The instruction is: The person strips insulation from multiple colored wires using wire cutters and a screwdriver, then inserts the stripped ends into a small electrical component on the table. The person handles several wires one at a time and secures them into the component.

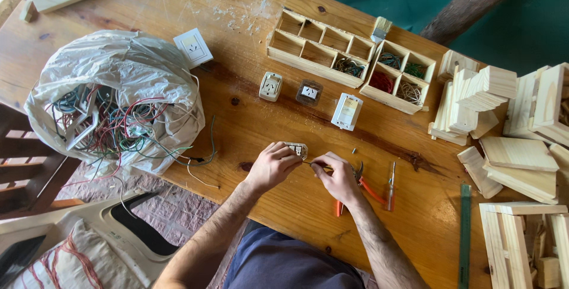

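My left hand (pixel 271 164) grips a small white and beige socket module (pixel 297 148) just above the wooden table (pixel 249 123). My right hand (pixel 339 177) pinches a thin screwdriver-like tool (pixel 314 163) whose tip meets the module. Orange-handled pliers (pixel 363 187) lie under and beside my right hand. A small red-handled screwdriver (pixel 391 186) rests just to the right of the pliers.
A white plastic bag (pixel 112 102) full of tangled wires sits at left. Wall sockets (pixel 271 86) and a white switch (pixel 347 112) lie mid-table. Wooden compartment trays (pixel 320 47) hold coiled wire. Stacked wood pieces (pixel 492 111) and a green ruler (pixel 464 235) fill the right.
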